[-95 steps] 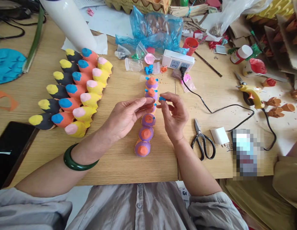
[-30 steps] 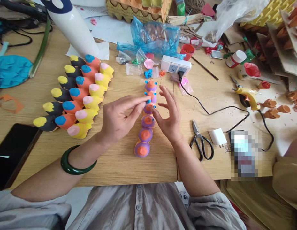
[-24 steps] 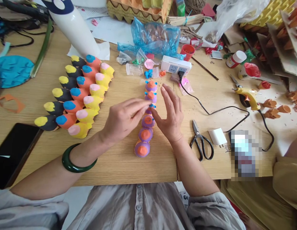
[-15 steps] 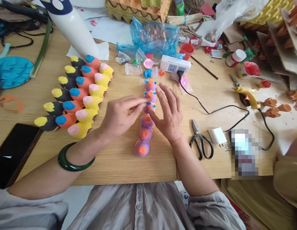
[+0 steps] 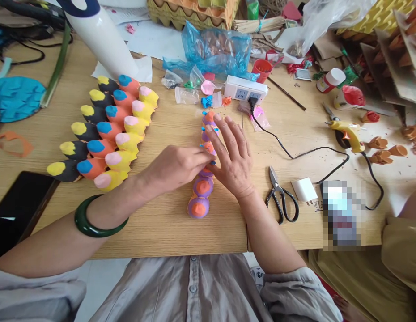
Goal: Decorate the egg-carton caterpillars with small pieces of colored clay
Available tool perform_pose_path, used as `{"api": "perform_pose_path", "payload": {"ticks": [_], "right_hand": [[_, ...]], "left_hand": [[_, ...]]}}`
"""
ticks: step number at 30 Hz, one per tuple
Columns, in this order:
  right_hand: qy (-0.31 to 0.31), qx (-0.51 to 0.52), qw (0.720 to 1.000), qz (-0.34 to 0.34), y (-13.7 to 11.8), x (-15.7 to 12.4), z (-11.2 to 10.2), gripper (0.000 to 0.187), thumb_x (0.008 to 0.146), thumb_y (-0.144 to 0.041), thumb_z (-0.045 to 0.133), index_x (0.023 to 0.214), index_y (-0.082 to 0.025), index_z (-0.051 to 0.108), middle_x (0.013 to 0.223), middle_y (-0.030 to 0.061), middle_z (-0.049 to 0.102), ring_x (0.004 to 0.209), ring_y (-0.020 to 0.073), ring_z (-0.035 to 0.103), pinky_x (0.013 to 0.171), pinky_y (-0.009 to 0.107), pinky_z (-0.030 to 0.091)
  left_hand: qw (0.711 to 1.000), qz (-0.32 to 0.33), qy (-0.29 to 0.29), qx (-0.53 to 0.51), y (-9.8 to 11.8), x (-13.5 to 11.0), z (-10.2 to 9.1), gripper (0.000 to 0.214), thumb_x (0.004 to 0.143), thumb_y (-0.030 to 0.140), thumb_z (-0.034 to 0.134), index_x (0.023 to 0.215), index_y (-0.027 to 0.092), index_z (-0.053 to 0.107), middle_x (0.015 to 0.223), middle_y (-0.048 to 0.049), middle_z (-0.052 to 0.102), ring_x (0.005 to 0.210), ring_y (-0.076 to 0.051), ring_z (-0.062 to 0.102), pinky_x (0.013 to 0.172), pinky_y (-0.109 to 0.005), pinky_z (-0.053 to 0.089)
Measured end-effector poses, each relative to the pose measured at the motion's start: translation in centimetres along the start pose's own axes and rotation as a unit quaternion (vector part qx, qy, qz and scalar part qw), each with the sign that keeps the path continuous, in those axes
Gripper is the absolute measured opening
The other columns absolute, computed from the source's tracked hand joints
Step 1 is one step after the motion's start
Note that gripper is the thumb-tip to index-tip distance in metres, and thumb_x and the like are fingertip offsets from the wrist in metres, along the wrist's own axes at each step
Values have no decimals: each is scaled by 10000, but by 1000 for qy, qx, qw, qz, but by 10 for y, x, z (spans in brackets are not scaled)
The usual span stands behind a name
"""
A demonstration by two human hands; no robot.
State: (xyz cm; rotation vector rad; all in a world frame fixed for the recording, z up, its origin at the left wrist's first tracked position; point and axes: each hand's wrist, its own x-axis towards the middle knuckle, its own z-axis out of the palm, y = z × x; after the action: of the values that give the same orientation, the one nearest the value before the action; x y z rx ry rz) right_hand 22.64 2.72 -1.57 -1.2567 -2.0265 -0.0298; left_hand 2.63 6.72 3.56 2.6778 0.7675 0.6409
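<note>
A strip of purple egg-carton cups with orange tops (image 5: pixel 203 187) lies lengthwise in front of me. Small blue bits (image 5: pixel 205 129) stick out from the sides of its far cups. My left hand (image 5: pixel 184 163) reaches across from the left, thumb and fingers pinched together over a middle cup. Whatever is between those fingertips is hidden; a blue speck shows beside them. On the right of the strip, my right hand (image 5: pixel 233 156) has its fingers stretched out, its thumb close to the same cup. The two nearest cups show no blue bits.
Painted egg-carton rows (image 5: pixel 105 129) stand at left beside a white bottle (image 5: pixel 105 44) and a black phone (image 5: pixel 18 210). Scissors (image 5: pixel 278 194), a white charger (image 5: pixel 304 190), a corded yellow glue gun (image 5: pixel 349 134) and a power strip (image 5: pixel 245 91) lie rightward. A co-worker's leg (image 5: pixel 355 277) shows at lower right.
Both hands have shifted slightly toward me along the strip, from the third cup to the fourth. The third cup's orange top now shows, with a blue bit at its side.
</note>
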Motion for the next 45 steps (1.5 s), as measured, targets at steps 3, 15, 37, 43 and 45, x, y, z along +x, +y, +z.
{"api": "perform_pose_path", "payload": {"ticks": [3, 15, 37, 43, 45], "right_hand": [[-13, 87, 995, 52, 0, 3, -4, 571, 1023, -396, 627, 1571, -338, 480, 1680, 72, 502, 1651, 341, 331, 1343, 651, 275], [20, 146, 989, 22, 1, 3, -1, 401, 1003, -376, 666, 1401, -331, 666, 1495, 63, 682, 1471, 296, 571, 1263, 583, 456], [151, 535, 716, 422, 16, 0, 8, 207, 834, -251, 733, 1012, -237, 628, 1050, 15, 756, 832, 137, 757, 732, 295, 679], [149, 568, 671, 452, 25, -1, 11, 311, 773, -238, 723, 1075, -237, 647, 1031, 0, 731, 848, 121, 720, 829, 305, 666], [138, 549, 679, 467, 22, -1, 13, 253, 825, -312, 729, 1055, -237, 657, 970, -10, 721, 754, 102, 683, 766, 278, 654]], "left_hand": [[989, -63, 119, -59, -5, 0, -1, 232, 1052, 277, 597, 1080, 278, 827, 1026, -21, 847, 877, -214, 807, 775, -315, 624], [896, -225, 130, -361, -3, -2, 8, 395, 972, 475, 755, 1276, 226, 794, 1072, -70, 845, 875, -247, 832, 777, -372, 721], [971, -109, 196, -82, -28, -9, 56, 225, 995, 270, 668, 1166, 259, 814, 1271, -60, 794, 1269, -262, 686, 1160, -487, 515], [968, -96, 188, -138, -34, -4, 60, 181, 985, 239, 706, 1111, 263, 833, 1206, -67, 814, 1218, -260, 713, 1118, -484, 543], [967, -102, 177, -152, -35, -3, 60, 181, 983, 233, 701, 1099, 269, 836, 1176, -59, 825, 1216, -260, 717, 1108, -482, 549]]}}
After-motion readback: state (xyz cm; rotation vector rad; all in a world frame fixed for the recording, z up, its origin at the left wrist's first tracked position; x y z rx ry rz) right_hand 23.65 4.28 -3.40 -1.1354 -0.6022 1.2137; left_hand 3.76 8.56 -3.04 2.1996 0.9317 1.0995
